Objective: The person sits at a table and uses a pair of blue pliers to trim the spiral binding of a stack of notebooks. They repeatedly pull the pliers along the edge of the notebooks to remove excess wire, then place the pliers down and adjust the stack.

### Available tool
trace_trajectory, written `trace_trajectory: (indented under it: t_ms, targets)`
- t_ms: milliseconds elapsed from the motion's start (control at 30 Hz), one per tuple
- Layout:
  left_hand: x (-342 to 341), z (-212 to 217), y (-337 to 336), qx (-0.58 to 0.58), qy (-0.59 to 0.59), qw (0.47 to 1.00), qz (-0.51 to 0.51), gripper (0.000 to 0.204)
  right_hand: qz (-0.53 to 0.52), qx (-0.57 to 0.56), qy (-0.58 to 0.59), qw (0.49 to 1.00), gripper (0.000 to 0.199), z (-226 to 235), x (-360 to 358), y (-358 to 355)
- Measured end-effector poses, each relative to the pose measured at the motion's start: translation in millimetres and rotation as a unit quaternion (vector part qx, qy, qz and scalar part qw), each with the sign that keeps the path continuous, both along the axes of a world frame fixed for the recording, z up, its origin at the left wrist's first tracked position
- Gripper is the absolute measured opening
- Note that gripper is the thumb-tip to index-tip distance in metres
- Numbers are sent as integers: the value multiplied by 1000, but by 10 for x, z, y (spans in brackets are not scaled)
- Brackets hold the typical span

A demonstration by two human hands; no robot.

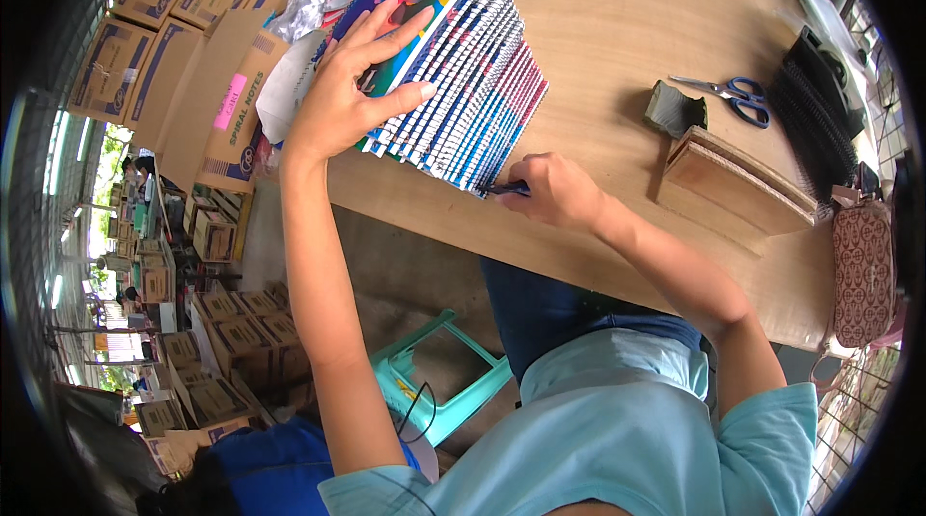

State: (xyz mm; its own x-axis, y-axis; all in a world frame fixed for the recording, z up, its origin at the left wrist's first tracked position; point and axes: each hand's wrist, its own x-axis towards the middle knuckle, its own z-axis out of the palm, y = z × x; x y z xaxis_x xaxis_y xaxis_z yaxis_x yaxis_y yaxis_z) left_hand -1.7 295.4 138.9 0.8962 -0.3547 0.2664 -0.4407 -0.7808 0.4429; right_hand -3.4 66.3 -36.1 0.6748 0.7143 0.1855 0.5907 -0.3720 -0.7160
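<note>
A tall stack of spiral-bound notebooks (463,82) lies near the table's front edge, its coil spines facing right and toward me. My left hand (362,82) rests on the stack's colourful top cover, fingers spread and the thumb reaching over the spine side. At the near lower corner of the stack, my right hand (555,190) is closed around a small dark-handled tool (509,188). The tool's tip meets the coil ends there; its jaws are too small to make out, and my fingers hide most of it.
On the wooden table (598,72) lie blue-handled scissors (738,96), a cardboard holder (733,183), a dark curved block (675,109) and black binding coils (815,111). A patterned pouch (863,275) hangs at right. Cartons (217,101) stand left; a turquoise stool (444,381) is below.
</note>
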Motion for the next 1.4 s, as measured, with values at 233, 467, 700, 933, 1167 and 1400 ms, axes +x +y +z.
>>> trace_trajectory:
  t_ms: [233, 467, 700, 933, 1167, 1400]
  targets:
    - [-4, 7, 3, 1, -9, 1000, 2, 64, -51, -3, -140, 989, 31, -209, -209, -45]
    - [-13, 1, 1, 0, 3, 1000, 5, 64, 38, -136, 168, 976, 30, 269, 195, 67]
    - [1, -3, 23, -14, -3, 1000, -1, 64, -54, -65, -112, 990, 28, -51, -182, -21]
    - [-1, -4, 25, -9, -3, 1000, -5, 64, -9, -66, -175, 982, 29, -173, -172, 38]
    - [34, -38, 83, 4, -26, 1000, -13, 65, 100, -246, 239, 934, 33, 341, 398, 272]
    - [44, -57, 75, -18, -31, 999, -15, 64, -26, -99, -196, 975, 29, -142, -310, 8]
